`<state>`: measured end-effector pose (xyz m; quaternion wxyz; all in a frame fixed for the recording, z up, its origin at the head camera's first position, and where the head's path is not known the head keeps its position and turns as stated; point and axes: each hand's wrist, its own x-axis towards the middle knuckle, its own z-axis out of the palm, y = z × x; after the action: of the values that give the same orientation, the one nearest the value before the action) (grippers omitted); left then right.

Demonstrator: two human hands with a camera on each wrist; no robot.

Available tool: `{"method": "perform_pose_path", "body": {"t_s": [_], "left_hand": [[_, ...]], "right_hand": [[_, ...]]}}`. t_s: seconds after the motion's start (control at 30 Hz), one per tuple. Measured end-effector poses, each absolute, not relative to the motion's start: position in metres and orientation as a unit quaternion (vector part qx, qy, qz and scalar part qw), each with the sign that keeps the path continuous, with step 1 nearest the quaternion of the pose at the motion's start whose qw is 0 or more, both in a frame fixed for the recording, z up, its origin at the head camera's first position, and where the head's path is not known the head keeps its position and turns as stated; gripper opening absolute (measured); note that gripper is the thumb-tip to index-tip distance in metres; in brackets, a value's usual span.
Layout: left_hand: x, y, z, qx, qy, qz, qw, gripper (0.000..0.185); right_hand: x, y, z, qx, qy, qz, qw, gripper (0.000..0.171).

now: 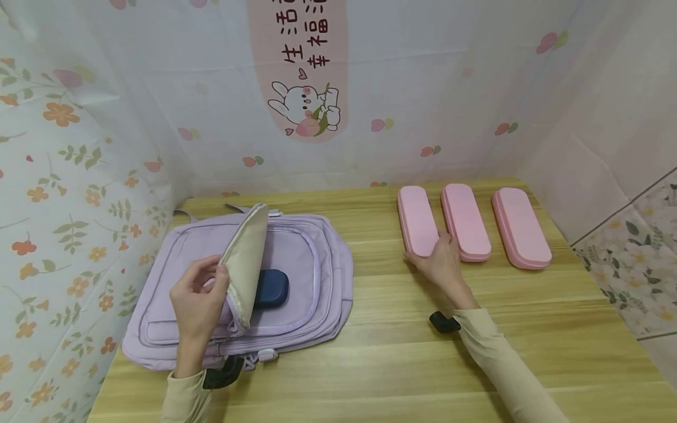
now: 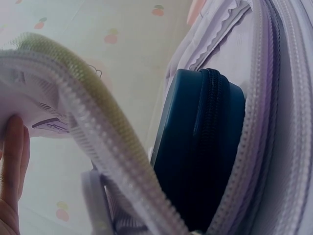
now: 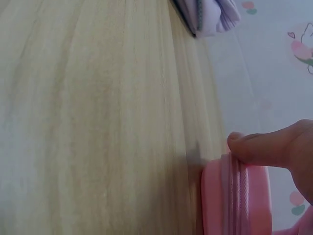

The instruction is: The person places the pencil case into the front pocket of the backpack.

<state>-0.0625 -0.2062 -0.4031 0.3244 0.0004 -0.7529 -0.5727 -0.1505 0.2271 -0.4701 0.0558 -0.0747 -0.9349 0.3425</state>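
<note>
A lilac backpack (image 1: 182,247) lies flat on the left of the table. My left hand (image 1: 195,302) pinches the edge of its front pocket flap (image 1: 247,255) between thumb and fingers and holds it up, cream lining showing. Inside the pocket is a dark blue zippered case (image 1: 273,288), partly hidden by the flap in the head view; its zipper shows in the left wrist view. My right hand (image 1: 443,264) grips the near end of the leftmost pink pencil case (image 1: 416,217). In the right wrist view the thumb (image 3: 266,147) rests at its zipped edge.
Two more pink pencil cases, a middle one (image 1: 466,220) and a right one (image 1: 522,226), lie beside the gripped one on the wooden table (image 1: 370,364). Printed cloth (image 1: 211,117) hangs along the back and left side.
</note>
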Motion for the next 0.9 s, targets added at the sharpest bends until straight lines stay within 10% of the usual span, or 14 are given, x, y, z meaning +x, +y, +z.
{"method": "perform_pose_path", "body": {"t_s": [0.53,0.9], "left_hand": [[-0.061,-0.205,-0.403,0.005,-0.754,-0.57,0.325,0.02],[-0.061,-0.207,-0.404,0.019,-0.753,-0.567,0.334,0.019]], "right_hand": [[-0.15,0.225,-0.472,-0.058,-0.9,0.394,0.176,0.083],[-0.144,0.195,-0.442,0.009,-0.882,0.452,0.132,0.081]]}}
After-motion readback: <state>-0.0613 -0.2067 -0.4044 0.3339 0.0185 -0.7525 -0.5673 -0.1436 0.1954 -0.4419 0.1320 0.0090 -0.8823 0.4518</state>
